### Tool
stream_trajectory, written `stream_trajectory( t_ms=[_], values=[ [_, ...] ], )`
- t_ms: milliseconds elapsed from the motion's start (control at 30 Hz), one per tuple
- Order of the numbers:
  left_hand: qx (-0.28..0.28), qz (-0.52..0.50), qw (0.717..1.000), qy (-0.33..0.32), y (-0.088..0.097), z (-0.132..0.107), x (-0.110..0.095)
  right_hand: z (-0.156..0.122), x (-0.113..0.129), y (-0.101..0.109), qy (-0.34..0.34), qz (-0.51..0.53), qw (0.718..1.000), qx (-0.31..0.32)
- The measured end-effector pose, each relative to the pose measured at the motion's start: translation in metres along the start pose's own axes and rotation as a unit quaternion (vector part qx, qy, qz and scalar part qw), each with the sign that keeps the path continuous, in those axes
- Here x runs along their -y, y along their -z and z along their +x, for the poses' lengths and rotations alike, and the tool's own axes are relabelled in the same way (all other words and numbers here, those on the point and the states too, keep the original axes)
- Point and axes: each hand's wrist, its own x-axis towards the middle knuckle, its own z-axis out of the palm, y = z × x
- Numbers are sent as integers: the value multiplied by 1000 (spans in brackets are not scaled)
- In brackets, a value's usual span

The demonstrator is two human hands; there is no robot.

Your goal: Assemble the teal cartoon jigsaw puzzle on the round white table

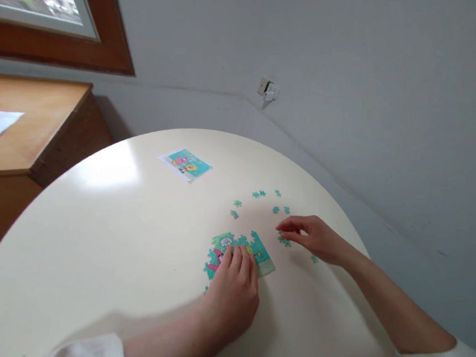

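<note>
Puzzle block needs steady pressing from the flat, empty left hand; the half-open, empty right hand should pinch the nearby loose piece squarely.

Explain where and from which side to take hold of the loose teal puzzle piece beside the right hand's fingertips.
Pinch the loose piece across opposite edges, coming straight down from above. It lies flat and thin on the table, so a sideways approach finds nothing to grip. The right hand is nearest.
</note>
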Motion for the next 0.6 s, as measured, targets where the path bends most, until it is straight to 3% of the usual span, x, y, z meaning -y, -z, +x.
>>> stream_trajectory(
  t_ms=[400,600],
  values=[
    [-32,5,999,8,0,0,-2,35,42,-33,75,25,996,50],
    [-44,3,999,9,-2,-1,-3,48,49,-49,78,21,994,77]
  ],
)
